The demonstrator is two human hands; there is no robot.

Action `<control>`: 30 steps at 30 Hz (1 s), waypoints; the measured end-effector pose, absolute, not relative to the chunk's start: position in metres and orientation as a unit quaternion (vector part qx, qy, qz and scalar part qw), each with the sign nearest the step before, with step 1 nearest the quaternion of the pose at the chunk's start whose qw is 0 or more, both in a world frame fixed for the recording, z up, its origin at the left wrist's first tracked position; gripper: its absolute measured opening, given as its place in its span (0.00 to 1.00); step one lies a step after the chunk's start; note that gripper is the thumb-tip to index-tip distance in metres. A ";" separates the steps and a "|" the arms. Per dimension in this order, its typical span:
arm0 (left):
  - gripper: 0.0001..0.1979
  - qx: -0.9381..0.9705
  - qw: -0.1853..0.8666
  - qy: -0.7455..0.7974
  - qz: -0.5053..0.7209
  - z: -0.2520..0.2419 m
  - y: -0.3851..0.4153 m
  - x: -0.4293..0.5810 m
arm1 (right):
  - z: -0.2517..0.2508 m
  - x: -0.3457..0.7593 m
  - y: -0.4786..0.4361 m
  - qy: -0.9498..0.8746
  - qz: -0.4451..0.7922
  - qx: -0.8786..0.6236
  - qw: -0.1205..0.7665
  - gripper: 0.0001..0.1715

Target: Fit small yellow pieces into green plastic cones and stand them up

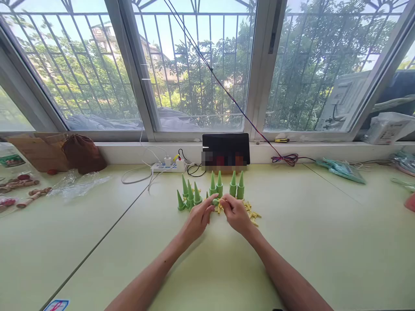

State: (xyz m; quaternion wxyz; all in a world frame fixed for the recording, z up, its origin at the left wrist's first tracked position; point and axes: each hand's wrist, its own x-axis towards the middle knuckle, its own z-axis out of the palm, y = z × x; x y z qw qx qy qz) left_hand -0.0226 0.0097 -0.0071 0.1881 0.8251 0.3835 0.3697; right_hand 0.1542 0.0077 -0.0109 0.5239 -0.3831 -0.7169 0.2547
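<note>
In front of the window, my left hand (197, 219) is closed on a small green cone-shaped piece (215, 201), gripping it between thumb and fingers. My right hand (238, 214) meets it there, thumb and fingers pinched together; what they hold is mostly hidden, perhaps a small yellow piece. Just behind the hands stand pointed green cones with ribbed bases: a cluster on the left (190, 196), a pair in the middle (219, 185) and another pair on the right (240, 186). Small yellow plastic pieces (253, 214) lie scattered beside and under my right hand.
A dark-screened tablet (226, 149) leans at the sill behind the cones. To its left are a white power strip (168, 166) and cables. Farther left lie a brown pouch (83, 153), clear plastic and wooden pieces. Coiled wires (287, 160) and a green plastic packet (340, 169) are at right.
</note>
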 end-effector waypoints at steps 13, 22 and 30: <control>0.17 0.650 0.328 0.431 0.532 0.002 0.000 -0.010 | -0.008 0.153 0.007 -0.729 0.208 -0.381 0.530 0.18; 0.25 0.620 0.386 0.446 0.518 0.010 -0.003 -0.007 | -0.005 0.152 0.004 -0.750 0.188 -0.383 0.505 0.21; 0.28 0.592 0.474 0.457 0.465 0.009 0.000 -0.008 | -0.009 0.152 0.007 -0.764 0.181 -0.376 0.493 0.19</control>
